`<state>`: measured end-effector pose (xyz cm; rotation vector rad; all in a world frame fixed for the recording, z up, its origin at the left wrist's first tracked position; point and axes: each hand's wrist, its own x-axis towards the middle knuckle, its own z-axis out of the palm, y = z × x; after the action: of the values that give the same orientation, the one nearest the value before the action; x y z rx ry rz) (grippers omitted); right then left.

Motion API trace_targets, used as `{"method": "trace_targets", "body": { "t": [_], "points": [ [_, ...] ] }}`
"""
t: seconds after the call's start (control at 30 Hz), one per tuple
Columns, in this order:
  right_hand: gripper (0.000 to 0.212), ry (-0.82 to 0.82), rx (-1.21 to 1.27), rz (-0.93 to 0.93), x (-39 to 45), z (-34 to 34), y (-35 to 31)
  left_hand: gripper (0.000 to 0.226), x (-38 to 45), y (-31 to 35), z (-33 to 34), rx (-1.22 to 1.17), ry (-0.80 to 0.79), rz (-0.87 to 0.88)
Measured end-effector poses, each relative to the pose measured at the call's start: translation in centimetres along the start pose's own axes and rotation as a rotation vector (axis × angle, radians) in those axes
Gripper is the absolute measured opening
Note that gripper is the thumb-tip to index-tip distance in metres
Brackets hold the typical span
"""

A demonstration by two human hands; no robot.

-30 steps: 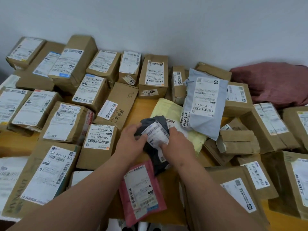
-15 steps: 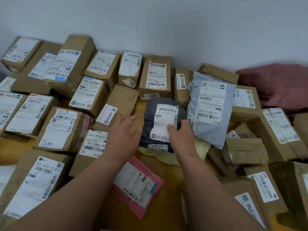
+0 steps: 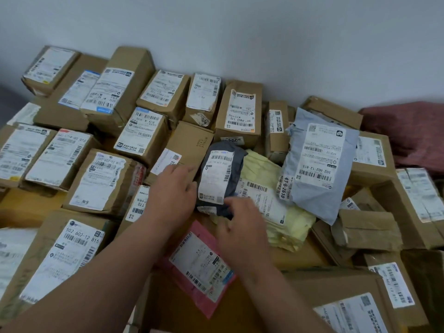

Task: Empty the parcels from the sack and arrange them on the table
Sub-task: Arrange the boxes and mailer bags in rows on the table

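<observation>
A dark grey soft parcel [image 3: 236, 159] with a white label stands tilted at the table's middle, leaning on a pale yellow mailer [image 3: 283, 212]. My left hand [image 3: 171, 195] is just left of the grey parcel, fingers apart, holding nothing. My right hand [image 3: 242, 229] hovers at the parcel's lower right corner, fingers spread and blurred; whether it touches is unclear. A pink mailer [image 3: 204, 267] lies under my right forearm. A light blue mailer [image 3: 317, 169] leans to the right. No sack is in view.
Many brown labelled boxes [image 3: 101, 179] crowd the wooden table [image 3: 21, 205] on the left, back and right. A dark red cloth [image 3: 413, 131] lies at the back right by the white wall. A large brown box [image 3: 336, 296] sits near the front right.
The grey parcel went from my hands near the front up and back, then was set down leaning on the yellow mailer. Both hands have come off it and drawn slightly back.
</observation>
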<state>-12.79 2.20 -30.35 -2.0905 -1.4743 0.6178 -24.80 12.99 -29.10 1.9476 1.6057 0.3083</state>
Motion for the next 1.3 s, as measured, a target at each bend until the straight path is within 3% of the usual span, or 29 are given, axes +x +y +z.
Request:
{"method": "trace_targets", "body": {
  "t": [0.07, 0.13, 0.33, 0.5, 0.6, 0.8, 0.9, 1.17, 1.3],
  "points": [
    [0.035, -0.256, -0.129, -0.064, -2.0, 1.6, -0.8, 0.044, 0.1, -0.5, -1.2, -0.003, 0.029, -0.039],
    [0.049, -0.424, -0.245, -0.014, -3.2, 2.9, -0.7, 0.043, -0.1, -1.1, -2.3, -0.015, 0.047, -0.048],
    [0.086, -0.605, -0.356, 0.147, -4.7, 4.7, 0.5, 0.043, -1.7, -3.9, -3.9, 0.027, 0.013, -0.076],
    [0.102, -0.551, -0.125, 0.388, -5.8, 5.0, 0.5, 0.039, -3.6, -4.5, -4.0, 0.048, -0.003, -0.066],
    [0.100, -0.492, -0.055, 0.473, -6.1, 5.4, -0.2, 0.038, -4.7, -4.3, -3.9, 0.058, -0.030, -0.026],
    [0.074, -0.500, -0.201, 0.453, -5.9, 4.6, -0.7, 0.041, -5.9, -4.3, -4.2, 0.088, -0.080, 0.000],
    [0.073, -0.497, -0.235, 0.429, -6.1, 4.2, -0.9, 0.042, -6.2, -4.1, -4.3, 0.084, -0.111, 0.017],
    [0.120, -0.407, -0.272, 0.486, -8.4, 6.4, -1.9, 0.042, -7.2, -4.5, -5.3, 0.092, -0.132, 0.045],
    [0.122, -0.316, -0.107, 0.583, -8.6, 7.2, -2.2, 0.042, -7.6, -4.7, -6.1, 0.086, -0.123, 0.021]
  ]
}}
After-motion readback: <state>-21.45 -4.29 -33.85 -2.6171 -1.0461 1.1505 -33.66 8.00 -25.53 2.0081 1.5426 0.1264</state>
